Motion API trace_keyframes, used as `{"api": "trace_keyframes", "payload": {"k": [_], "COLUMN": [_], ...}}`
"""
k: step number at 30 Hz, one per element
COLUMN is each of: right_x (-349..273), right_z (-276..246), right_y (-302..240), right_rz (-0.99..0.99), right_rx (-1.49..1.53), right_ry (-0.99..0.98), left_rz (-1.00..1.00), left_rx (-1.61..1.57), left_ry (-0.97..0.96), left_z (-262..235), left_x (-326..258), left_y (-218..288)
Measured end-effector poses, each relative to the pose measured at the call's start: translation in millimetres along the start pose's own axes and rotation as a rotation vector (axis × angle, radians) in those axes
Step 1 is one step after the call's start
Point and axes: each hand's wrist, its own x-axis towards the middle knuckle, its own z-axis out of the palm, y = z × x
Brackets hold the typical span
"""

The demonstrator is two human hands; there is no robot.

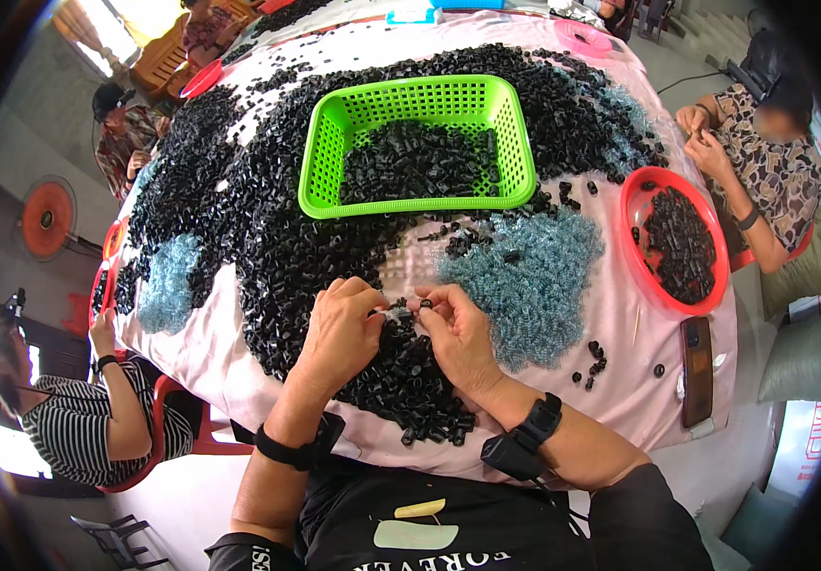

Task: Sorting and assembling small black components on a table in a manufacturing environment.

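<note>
My left hand (342,328) and my right hand (460,333) meet over the near middle of a table covered with a pink cloth (639,381). Together they pinch a small part (399,311), pale and spring-like between the fingertips, with a small black plastic piece (425,304) at my right fingers. Under both hands lies a heap of small black plastic pieces (410,381). A mound of pale blue springs (534,276) sits just right of my right hand. Both wrists wear black bands.
A green basket (515,143) with black pieces stands behind the hands. A red bowl (634,190) of black pieces is at the right, a dark phone (697,371) near it. Other people sit around the table: one at right (762,162), one at left (77,419).
</note>
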Motion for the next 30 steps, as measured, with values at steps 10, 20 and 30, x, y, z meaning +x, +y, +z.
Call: {"api": "trace_keyframes", "payload": {"k": [10,20,30], "right_x": [-1,0,1], "right_z": [2,-3,-1], "right_y": [4,1,0], "right_rz": [-0.061,0.134,0.166], "right_rx": [-0.005,0.073,0.252], "right_ry": [-0.020,-0.104,-0.035], "left_rz": [-0.001,0.082,-0.070], "left_rx": [-0.056,-0.059,-0.136], "left_ry": [0.027,0.025,0.010], "left_z": [5,16,2], "left_x": [10,34,14], "left_y": [0,2,-6]}}
